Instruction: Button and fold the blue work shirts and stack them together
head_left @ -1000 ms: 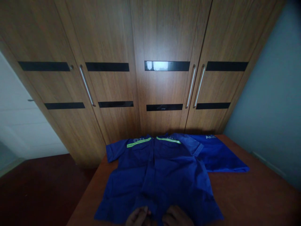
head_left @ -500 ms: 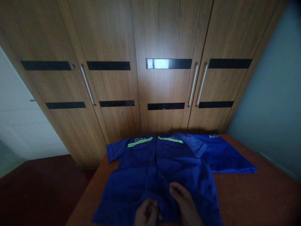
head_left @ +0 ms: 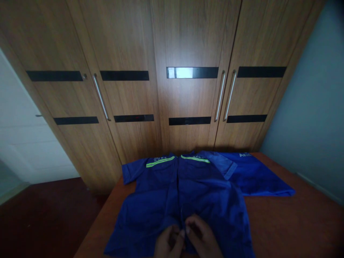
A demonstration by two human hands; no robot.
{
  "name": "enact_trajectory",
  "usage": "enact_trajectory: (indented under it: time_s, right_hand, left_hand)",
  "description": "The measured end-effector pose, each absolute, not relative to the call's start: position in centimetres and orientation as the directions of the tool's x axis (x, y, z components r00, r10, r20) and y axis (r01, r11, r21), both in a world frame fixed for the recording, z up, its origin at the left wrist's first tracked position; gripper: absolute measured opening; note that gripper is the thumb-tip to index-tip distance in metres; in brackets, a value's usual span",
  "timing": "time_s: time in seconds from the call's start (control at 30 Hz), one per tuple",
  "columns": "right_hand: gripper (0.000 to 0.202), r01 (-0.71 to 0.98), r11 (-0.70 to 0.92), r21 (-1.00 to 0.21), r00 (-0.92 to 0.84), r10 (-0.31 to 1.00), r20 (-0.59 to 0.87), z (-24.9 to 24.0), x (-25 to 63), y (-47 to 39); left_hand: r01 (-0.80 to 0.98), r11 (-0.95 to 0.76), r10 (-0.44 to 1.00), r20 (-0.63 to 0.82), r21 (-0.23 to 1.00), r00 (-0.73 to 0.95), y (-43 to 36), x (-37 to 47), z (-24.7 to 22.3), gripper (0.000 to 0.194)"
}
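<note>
A dark blue short-sleeved work shirt (head_left: 150, 208) with yellow-green reflective stripes across the chest lies spread face up, its collar away from me. Low on its front opening, my left hand (head_left: 169, 242) pinches the edge of the shirt, fingers curled. Close beside it, my right hand (head_left: 202, 236) is also closed, thumb and fingertips on the other front edge. The two hands almost meet at the fingertips. Whatever small fastening lies between them is too dark and small to make out.
The shirt lies on a reddish-brown table (head_left: 285, 222). A folded bright blue cloth (head_left: 263, 179) with white lettering sits at its right, partly under the sleeve. Behind stands a wooden wardrobe (head_left: 188, 98) with metal handles; a white door (head_left: 24, 143) is at the left.
My right hand has moved left and slightly down, bringing its fingertips to my left hand at the shirt's front opening. My left hand stays nearly in place, still gripping the shirt.
</note>
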State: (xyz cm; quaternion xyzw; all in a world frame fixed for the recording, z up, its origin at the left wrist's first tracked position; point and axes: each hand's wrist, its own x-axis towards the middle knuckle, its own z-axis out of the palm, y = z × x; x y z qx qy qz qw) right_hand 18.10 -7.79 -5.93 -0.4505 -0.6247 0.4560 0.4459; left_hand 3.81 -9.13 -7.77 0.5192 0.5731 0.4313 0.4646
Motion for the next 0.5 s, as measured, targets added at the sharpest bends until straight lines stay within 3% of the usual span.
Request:
enact_trajectory:
  time_s: [0.2,0.37,0.5]
  right_hand:
    - [0.014,0.216,0.255,-0.942,-0.25,0.948,0.199,-5.6,17.9,-8.4]
    - [0.004,0.314,0.221,-0.923,-0.164,0.971,0.176,-6.4,17.7,-7.9]
    - [0.009,0.29,0.199,-0.936,-0.133,0.977,0.166,-6.6,18.0,-7.6]
  left_hand:
    - [0.202,0.125,0.992,-0.117,0.971,-0.05,-8.9,2.9,-8.3,0.04]
    - [0.213,0.135,0.99,-0.121,0.968,-0.078,-8.8,3.0,-8.4,0.044]
    - [0.23,0.172,0.984,-0.155,0.958,-0.089,-8.9,3.4,-8.1,0.049]
